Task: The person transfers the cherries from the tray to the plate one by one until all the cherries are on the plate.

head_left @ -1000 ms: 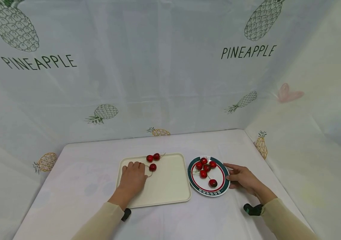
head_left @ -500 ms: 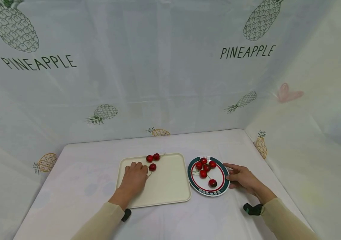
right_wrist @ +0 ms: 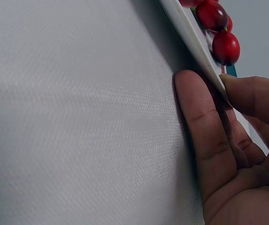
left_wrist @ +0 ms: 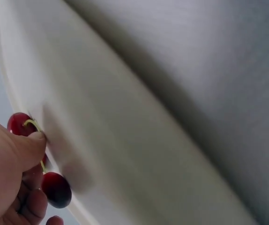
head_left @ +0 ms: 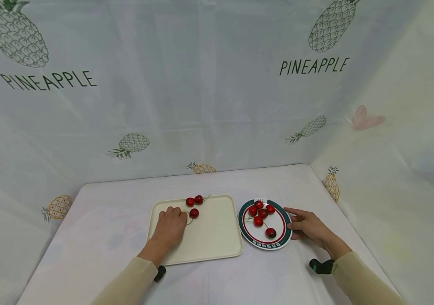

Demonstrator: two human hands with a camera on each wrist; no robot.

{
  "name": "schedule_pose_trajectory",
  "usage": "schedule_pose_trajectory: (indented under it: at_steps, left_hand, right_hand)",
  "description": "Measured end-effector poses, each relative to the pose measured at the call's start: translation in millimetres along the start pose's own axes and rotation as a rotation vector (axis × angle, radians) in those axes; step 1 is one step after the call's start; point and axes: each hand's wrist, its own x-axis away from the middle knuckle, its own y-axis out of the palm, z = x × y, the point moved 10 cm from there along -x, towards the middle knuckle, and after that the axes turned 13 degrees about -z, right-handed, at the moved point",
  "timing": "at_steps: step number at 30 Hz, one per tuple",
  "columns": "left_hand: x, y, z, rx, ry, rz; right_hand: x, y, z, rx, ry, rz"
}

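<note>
My left hand (head_left: 170, 227) is over the left part of a cream tray (head_left: 217, 241). In the left wrist view its thumb and fingers pinch a green cherry stem. A dark red cherry (left_wrist: 56, 190) hangs just below the fingers, and another cherry (left_wrist: 18, 123) shows behind the thumb. From the head, one cherry (head_left: 194, 213) lies right of this hand, its stem reaching toward the fingers. My right hand (head_left: 310, 228) grips the right rim of a round plate (head_left: 243, 226), thumb on top and fingers beneath. Several cherries (head_left: 258, 221) with stems lie on that plate.
Two more cherries (head_left: 194, 201) sit at the tray's far edge. Tray and plate stand side by side on a white-covered table (head_left: 118, 199). A pineapple-print cloth (head_left: 217, 93) rises behind the table, with another cloth along the right side.
The left hand has shifted slightly right, its fingers drawing together around the stem near the tray's cherry. My right hand and the plate have stayed in place.
</note>
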Motion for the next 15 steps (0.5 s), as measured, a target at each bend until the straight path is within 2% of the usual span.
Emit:
schedule_pose_trajectory:
  at_steps: [5,15]
  left_hand:
    - [-0.1,-3.3,4.7,0.040,0.016,0.038]
    - [-5.7,-0.9,8.8,-0.045,0.002,0.029]
  right_hand:
    - [1.0,0.1,-0.8,0.003,0.003,0.003]
    - [0.0,1.8,-1.0,0.005,0.000,0.003]
